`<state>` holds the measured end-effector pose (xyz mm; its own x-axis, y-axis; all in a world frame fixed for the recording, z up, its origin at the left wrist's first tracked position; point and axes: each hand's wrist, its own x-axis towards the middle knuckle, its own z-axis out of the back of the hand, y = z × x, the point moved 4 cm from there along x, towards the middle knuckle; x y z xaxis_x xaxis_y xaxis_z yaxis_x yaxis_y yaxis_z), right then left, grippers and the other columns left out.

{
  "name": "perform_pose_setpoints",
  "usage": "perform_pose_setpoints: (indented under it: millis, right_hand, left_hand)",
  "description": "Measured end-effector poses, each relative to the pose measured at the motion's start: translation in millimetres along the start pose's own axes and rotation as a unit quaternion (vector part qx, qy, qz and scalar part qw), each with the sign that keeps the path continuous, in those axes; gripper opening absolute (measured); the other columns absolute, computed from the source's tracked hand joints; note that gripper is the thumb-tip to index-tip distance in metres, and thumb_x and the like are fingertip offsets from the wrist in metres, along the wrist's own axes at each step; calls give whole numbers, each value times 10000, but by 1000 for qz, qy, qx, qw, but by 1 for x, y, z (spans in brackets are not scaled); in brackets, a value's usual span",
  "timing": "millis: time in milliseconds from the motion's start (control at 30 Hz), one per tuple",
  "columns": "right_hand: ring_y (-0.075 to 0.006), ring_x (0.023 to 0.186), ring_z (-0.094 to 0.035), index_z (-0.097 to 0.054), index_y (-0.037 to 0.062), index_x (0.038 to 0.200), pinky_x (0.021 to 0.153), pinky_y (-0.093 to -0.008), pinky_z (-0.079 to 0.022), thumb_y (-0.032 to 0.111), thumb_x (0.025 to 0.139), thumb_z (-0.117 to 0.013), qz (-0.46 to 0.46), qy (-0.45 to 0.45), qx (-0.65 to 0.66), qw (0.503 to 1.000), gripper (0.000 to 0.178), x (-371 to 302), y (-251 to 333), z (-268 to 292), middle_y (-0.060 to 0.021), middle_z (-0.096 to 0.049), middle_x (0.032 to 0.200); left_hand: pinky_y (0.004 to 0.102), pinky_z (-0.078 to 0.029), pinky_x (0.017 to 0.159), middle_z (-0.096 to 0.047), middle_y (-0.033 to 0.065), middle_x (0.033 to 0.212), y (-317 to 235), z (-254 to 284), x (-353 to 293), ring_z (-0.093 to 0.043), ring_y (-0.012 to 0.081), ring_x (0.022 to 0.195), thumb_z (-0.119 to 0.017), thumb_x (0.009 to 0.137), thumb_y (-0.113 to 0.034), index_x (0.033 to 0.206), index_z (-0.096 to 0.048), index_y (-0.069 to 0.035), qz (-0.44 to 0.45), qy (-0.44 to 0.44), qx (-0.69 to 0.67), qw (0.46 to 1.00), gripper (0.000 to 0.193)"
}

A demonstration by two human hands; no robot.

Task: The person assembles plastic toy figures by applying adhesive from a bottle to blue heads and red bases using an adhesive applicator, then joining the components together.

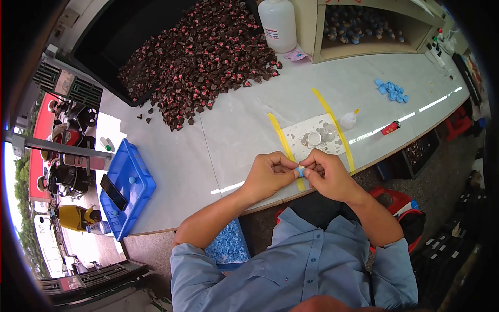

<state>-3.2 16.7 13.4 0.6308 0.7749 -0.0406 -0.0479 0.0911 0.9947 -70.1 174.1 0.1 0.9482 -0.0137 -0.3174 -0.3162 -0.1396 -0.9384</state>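
My left hand [267, 178] and my right hand [330, 176] meet at the table's front edge. Fingertips of both pinch one small blue piece [300, 170] with a pale spot on top; its exact kind is too small to tell. Just beyond them a white sheet [298, 136] spotted with grey lies between two yellow tape strips [281, 136]. On it stand a small white round cup [314, 138] and a clear cup [328, 132]. A little squeeze bottle [349, 120] with a yellow tip is right of the sheet.
Dark pieces with red spots [208, 62] spill from a black bin at the back left. A blue tray [147, 183] with a phone [113, 191] sits left. Blue pieces [392, 90] and a red lighter [391, 128] lie right. A white jug [277, 26] stands behind; a blue-filled crate [228, 244] sits below.
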Motion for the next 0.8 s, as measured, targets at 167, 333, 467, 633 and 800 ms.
perform_pose_setpoints:
  millis: [167, 333, 467, 633, 800]
  right_hand:
    - [-53, 614, -584, -553, -39, 965, 527, -216, -479, -62, 887, -534, 23, -4, -10, 1000, 84, 0, 0, 0, -33, -607, 765]
    - [-64, 665, -576, -560, -53, 950, 571, -231, -459, -44, 874, -564, 1, -7, -1, 1000, 77, -1, 1, 0, -85, -644, 773]
    - [-51, 620, -582, -559, -39, 979, 534, -215, -474, -64, 886, -542, 16, -1, -13, 1000, 98, 0, 1, -1, -34, -611, 772]
    - [-66, 654, -580, -565, -52, 969, 554, -232, -461, -52, 882, -580, 36, -32, -2, 999, 89, -2, 2, -3, -68, -626, 767]
    - [-76, 672, -604, -553, -46, 990, 564, -236, -503, -45, 894, -566, -17, -30, 46, 998, 98, -1, 0, -1, -67, -628, 786]
  left_hand:
    - [246, -537, 799, -686, 113, 952, -2, -1, -1, -667, 135, 901, -676, 852, 10, 950, -633, 43, -2, 1, -2, 1000, 112]
    - [242, -536, 793, -685, 109, 946, 1, 0, 0, -666, 131, 896, -678, 850, 9, 946, -632, 40, 4, 1, -2, 1000, 111]
    - [244, -536, 794, -684, 108, 944, -2, 0, -1, -666, 133, 898, -682, 847, 9, 949, -633, 36, 2, 1, 1, 1000, 116]
    - [244, -555, 820, -655, 91, 927, -7, -5, -7, -673, 141, 876, -684, 841, 13, 926, -628, 59, -114, -47, 38, 992, 111]
    - [241, -556, 826, -640, 84, 917, -10, -4, -4, -670, 137, 876, -688, 834, 16, 915, -641, 64, -93, -49, 34, 994, 105]
